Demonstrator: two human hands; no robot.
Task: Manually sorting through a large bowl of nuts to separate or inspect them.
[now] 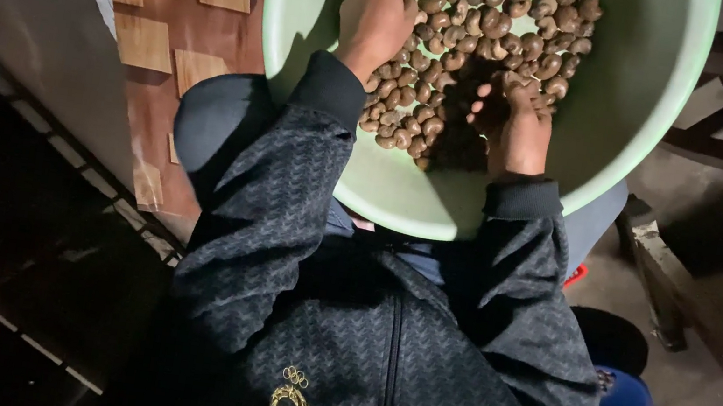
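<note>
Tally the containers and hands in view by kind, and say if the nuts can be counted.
Pale green basin: 1
Blue bucket: 1
Hands in the basin: 2, left hand and right hand
Total: 4
Brown nuts: too many and piled to count.

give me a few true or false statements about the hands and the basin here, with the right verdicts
1. Both hands are inside the pale green basin. True.
2. The basin holds brown kidney-shaped nuts. True.
3. The left hand rests on the floor. False: it is in the basin among the nuts.
4. The right hand holds a knife. False: no tool shows; it lies on the nuts.
5. The sleeves are white. False: the jacket is dark.
</note>
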